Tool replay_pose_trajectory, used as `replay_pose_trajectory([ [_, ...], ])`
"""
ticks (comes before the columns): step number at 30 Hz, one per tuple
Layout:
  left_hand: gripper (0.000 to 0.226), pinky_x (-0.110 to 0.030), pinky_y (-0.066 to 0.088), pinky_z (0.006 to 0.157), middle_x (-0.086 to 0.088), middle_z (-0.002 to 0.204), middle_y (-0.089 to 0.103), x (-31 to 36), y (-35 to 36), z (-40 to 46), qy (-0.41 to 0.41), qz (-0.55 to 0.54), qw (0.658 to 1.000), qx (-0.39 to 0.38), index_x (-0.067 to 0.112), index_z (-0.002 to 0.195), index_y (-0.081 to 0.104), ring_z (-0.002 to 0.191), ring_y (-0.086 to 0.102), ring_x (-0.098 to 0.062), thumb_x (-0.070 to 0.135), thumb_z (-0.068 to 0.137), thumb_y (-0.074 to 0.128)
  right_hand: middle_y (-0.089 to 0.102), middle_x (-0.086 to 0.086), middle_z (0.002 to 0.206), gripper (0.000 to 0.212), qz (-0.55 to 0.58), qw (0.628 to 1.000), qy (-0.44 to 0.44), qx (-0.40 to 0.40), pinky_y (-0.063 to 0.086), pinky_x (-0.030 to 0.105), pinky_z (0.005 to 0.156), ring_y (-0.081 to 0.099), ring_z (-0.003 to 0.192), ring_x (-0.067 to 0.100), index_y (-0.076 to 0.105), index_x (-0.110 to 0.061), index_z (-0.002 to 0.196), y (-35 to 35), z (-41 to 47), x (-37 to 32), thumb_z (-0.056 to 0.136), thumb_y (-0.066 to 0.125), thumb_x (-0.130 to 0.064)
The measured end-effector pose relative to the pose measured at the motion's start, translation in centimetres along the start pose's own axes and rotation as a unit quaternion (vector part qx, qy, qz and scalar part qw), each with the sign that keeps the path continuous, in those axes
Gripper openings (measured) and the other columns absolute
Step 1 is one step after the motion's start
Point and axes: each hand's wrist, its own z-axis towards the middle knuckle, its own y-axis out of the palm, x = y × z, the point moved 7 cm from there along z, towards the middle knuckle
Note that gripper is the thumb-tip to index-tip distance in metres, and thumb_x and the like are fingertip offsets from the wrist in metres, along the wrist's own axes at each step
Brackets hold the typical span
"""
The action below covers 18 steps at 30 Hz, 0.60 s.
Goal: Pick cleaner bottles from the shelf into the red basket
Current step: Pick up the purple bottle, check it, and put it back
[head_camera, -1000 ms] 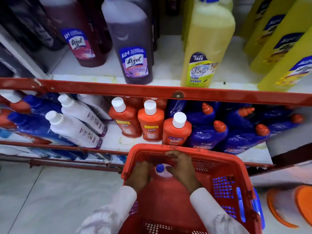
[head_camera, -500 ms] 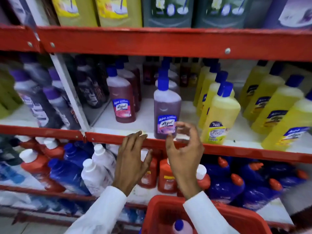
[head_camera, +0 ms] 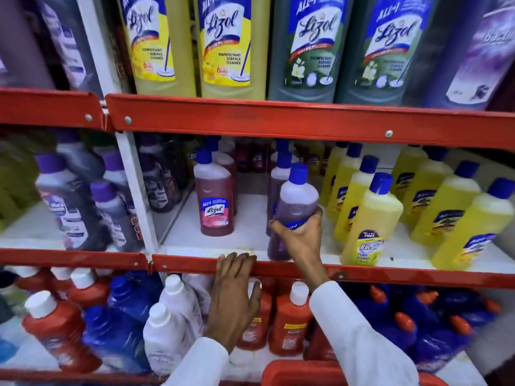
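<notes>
Head view: right hand fingers clamped on one purple bottle; left hand fingers apart, empty.

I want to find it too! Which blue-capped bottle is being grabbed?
The purple bottle in the right hand, tilted at the middle shelf's front. The reddish one beside it stands untouched.

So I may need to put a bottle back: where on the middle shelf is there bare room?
Bare white shelf shows between the reddish blue-capped Lizol bottle and the purple bottle gripped by the right hand. The yellow blue-capped bottles to the right stand crowded, as do the purple-capped grey bottles left of the white upright.
</notes>
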Motion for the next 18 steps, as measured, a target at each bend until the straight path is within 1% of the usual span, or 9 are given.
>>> replay_pose_trajectory([
  [2, 0.05, -0.043, 0.019, 0.119, -0.003, 0.132, 0.06, 0.0, 0.1, 0.1, 0.008, -0.008, 1.0, 0.003, 0.021, 0.129, 0.052, 0.128, 0.045, -0.024, 0.032, 0.081, 0.056, 0.063, 0.009, 0.114, 0.088, 0.057, 0.998, 0.011, -0.013, 0.058, 0.034, 0.073, 0.066, 0.099, 0.028, 0.045, -0.012, 0.128, -0.8, -0.2, -0.9, 0.052, 0.088, -0.016],
  [4, 0.049, -0.042, 0.019, 0.118, -0.003, 0.13, 0.061, -0.1, 0.1, 0.0, 0.014, -0.009, 1.0, 0.007, 0.022, 0.129, 0.052, 0.126, 0.046, -0.024, 0.032, 0.081, 0.057, 0.07, 0.012, 0.101, 0.077, 0.145, 0.987, 0.009, -0.061, 0.055, 0.035, 0.064, 0.068, 0.084, 0.026, 0.058, -0.009, 0.116, -1.3, -0.2, -2.4, 0.043, 0.082, -0.013],
  [5, 0.048, -0.043, 0.021, 0.117, -0.003, 0.129, 0.062, 0.0, 0.0, 0.0, 0.014, -0.008, 1.0, 0.008, 0.022, 0.128, 0.053, 0.125, 0.047, -0.024, 0.031, 0.081, 0.059, 0.071, 0.01, 0.088, 0.068, 0.206, 0.974, 0.0, -0.097, 0.052, 0.035, 0.063, 0.066, 0.074, 0.024, 0.066, -0.01, 0.104, -1.5, -0.3, -3.3, 0.037, 0.078, -0.012],
  [7, 0.048, -0.045, 0.025, 0.116, -0.004, 0.126, 0.063, 0.0, 0.0, 0.1, 0.01, -0.01, 1.0, 0.009, 0.02, 0.126, 0.054, 0.123, 0.048, -0.024, 0.029, 0.08, 0.063, 0.071, 0.005, 0.075, 0.062, 0.358, 0.913, 0.01, -0.197, 0.052, 0.032, 0.064, 0.064, 0.066, 0.021, 0.075, -0.014, 0.086, -1.6, -1.0, -5.2, 0.025, 0.073, -0.014],
  [8, 0.047, -0.046, 0.027, 0.115, -0.004, 0.125, 0.063, -0.1, 0.1, 0.1, 0.006, -0.013, 1.0, 0.01, 0.019, 0.125, 0.055, 0.122, 0.049, -0.025, 0.028, 0.08, 0.064, 0.071, 0.006, 0.078, 0.068, 0.426, 0.87, 0.027, -0.247, 0.055, 0.033, 0.066, 0.065, 0.069, 0.023, 0.075, -0.011, 0.089, -1.6, -1.4, -6.0, 0.021, 0.076, -0.016],
  [10, 0.044, -0.047, 0.029, 0.115, -0.003, 0.124, 0.064, -0.2, 0.3, 0.0, -0.001, -0.019, 1.0, 0.013, 0.019, 0.123, 0.057, 0.122, 0.05, -0.025, 0.028, 0.08, 0.064, 0.069, 0.011, 0.088, 0.081, 0.513, 0.786, 0.043, -0.341, 0.056, 0.039, 0.078, 0.066, 0.079, 0.029, 0.068, -0.002, 0.108, -1.6, -2.4, -8.0, 0.029, 0.076, -0.019],
  [12, 0.041, -0.049, 0.031, 0.113, -0.001, 0.119, 0.065, -0.3, 0.4, 0.1, -0.001, -0.027, 1.0, 0.013, 0.021, 0.118, 0.059, 0.118, 0.052, -0.025, 0.029, 0.079, 0.061, 0.06, 0.013, 0.096, 0.093, 0.55, 0.725, 0.037, -0.413, 0.046, 0.045, 0.088, 0.058, 0.087, 0.033, 0.05, 0.002, 0.127, -1.8, -3.2, -10.0, 0.038, 0.066, -0.017],
  [14, 0.037, -0.049, 0.033, 0.109, 0.005, 0.112, 0.065, -0.2, 0.3, 0.4, 0.005, -0.035, 0.999, 0.012, 0.025, 0.112, 0.06, 0.11, 0.053, -0.023, 0.03, 0.076, 0.057, 0.052, 0.012, 0.098, 0.093, 0.566, 0.689, 0.022, -0.452, 0.039, 0.047, 0.087, 0.05, 0.088, 0.031, 0.043, 0.0, 0.131, -2.3, -3.7, -11.7, 0.041, 0.059, -0.017],
  [18, 0.036, -0.051, 0.037, 0.105, 0.007, 0.101, 0.066, -0.2, 0.3, 0.9, 0.004, -0.038, 0.999, 0.022, 0.024, 0.104, 0.063, 0.1, 0.055, -0.022, 0.03, 0.07, 0.054, 0.051, 0.012, 0.097, 0.087, 0.583, 0.638, 0.015, -0.502, 0.045, 0.043, 0.083, 0.05, 0.087, 0.03, 0.041, -0.001, 0.126, -3.3, -4.2, -13.2, 0.042, 0.059, -0.016],
])
